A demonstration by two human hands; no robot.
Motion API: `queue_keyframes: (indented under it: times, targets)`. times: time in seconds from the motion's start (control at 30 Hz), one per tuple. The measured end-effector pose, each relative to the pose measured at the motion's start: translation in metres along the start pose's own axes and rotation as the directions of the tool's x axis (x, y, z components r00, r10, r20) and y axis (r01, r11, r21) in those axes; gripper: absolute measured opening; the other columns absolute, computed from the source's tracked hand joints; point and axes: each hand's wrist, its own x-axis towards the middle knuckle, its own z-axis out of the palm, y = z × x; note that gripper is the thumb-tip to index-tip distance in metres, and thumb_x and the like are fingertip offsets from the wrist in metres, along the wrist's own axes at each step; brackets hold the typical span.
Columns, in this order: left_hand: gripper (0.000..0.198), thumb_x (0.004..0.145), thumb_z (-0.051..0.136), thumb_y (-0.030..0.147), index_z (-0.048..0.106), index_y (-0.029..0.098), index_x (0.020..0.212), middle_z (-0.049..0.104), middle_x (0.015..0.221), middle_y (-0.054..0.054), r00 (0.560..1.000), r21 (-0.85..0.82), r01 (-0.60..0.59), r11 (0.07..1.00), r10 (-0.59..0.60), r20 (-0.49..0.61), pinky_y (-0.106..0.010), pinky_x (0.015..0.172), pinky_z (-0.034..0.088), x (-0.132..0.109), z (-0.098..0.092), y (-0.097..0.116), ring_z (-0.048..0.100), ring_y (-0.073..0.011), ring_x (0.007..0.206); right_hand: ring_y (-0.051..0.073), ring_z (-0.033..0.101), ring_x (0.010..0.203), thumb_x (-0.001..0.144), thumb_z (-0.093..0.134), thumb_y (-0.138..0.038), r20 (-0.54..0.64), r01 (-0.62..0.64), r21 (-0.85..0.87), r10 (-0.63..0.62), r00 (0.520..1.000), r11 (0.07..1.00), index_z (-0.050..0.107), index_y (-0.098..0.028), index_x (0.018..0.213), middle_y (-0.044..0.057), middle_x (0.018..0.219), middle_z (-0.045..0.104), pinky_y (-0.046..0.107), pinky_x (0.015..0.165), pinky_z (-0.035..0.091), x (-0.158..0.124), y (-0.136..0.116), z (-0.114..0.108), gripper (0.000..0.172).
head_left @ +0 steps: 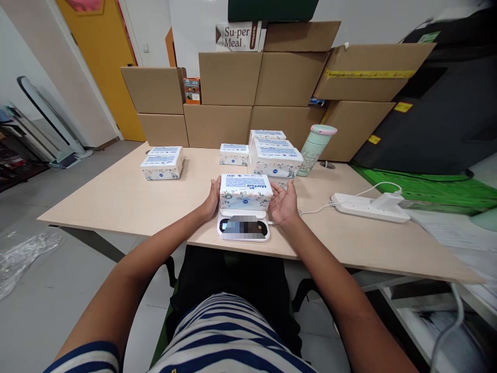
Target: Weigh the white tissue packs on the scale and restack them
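Observation:
A pack of tissues with blue print and a floral pattern rests on a small white digital scale near the table's front edge. The scale's display panel is blurred out. Along the pack's left side lies my left hand, its fingers stretched out and partly hidden behind the pack. My right hand is beside the right side, palm turned inward and fingers apart; whether its fingertips touch the pack I cannot tell. Just behind are stacked tissue packs and a single smaller-looking pack.
More tissue packs sit at the table's left. A mint-green tumbler stands behind on the right, near a white power strip with a cable. Cardboard boxes line the table's back edge.

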Motion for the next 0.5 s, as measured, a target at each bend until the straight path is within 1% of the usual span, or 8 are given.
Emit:
queue_keyframes:
  times: [0.07,0.13,0.27,0.37,0.5]
  targets:
    - [0.079,0.112,0.031,0.076,0.036,0.031,0.177,0.058,0.173,-0.011,1.000,0.001,-0.007,1.000,0.007,-0.018,-0.059,0.143,0.025,0.000,0.002,0.000,0.048,-0.0331,0.166,0.028,0.071,0.139,0.107,0.037,-0.078,-0.006,0.014,-0.028,-0.014,1.000,1.000,0.069,-0.021,0.131,0.014,0.137,0.077,0.048,0.119,0.060,0.001,0.000,-0.001,0.069]
    - [0.078,0.112,0.032,0.075,0.040,0.030,0.175,0.059,0.172,-0.012,1.000,0.004,-0.012,1.000,0.012,-0.026,-0.059,0.143,0.024,0.000,0.004,0.001,0.047,-0.0333,0.167,0.028,0.070,0.140,0.107,0.037,-0.077,-0.007,0.019,-0.043,-0.020,1.000,0.999,0.070,-0.022,0.130,0.013,0.136,0.077,0.048,0.120,0.060,0.002,0.000,-0.002,0.069]
    - [0.079,0.110,0.037,0.078,0.045,0.029,0.173,0.059,0.172,-0.013,0.999,-0.028,0.004,1.000,-0.005,-0.040,-0.062,0.142,0.025,-0.001,0.008,0.003,0.047,-0.0367,0.167,0.029,0.069,0.142,0.105,0.037,-0.079,0.010,0.022,-0.058,-0.021,1.000,0.998,0.070,-0.023,0.130,0.013,0.137,0.077,0.050,0.119,0.061,0.004,0.001,-0.006,0.070]
    - [0.082,0.109,0.036,0.080,0.043,0.030,0.174,0.058,0.173,-0.014,0.999,-0.045,0.016,0.999,-0.018,-0.047,-0.064,0.141,0.027,-0.001,0.008,0.003,0.046,-0.0382,0.167,0.029,0.068,0.143,0.104,0.038,-0.080,0.005,0.031,-0.078,-0.031,1.000,0.996,0.070,-0.024,0.126,0.013,0.137,0.076,0.049,0.118,0.061,0.003,0.001,-0.005,0.069]
    - [0.084,0.110,0.030,0.079,0.033,0.030,0.178,0.053,0.177,-0.013,0.998,-0.043,0.027,0.999,-0.029,-0.050,-0.063,0.141,0.026,0.002,-0.002,-0.001,0.042,-0.0367,0.170,0.026,0.069,0.143,0.107,0.032,-0.076,-0.089,-0.006,-0.152,-0.007,0.996,0.988,0.070,-0.025,0.118,0.011,0.138,0.076,0.047,0.121,0.060,0.001,0.001,-0.002,0.065]
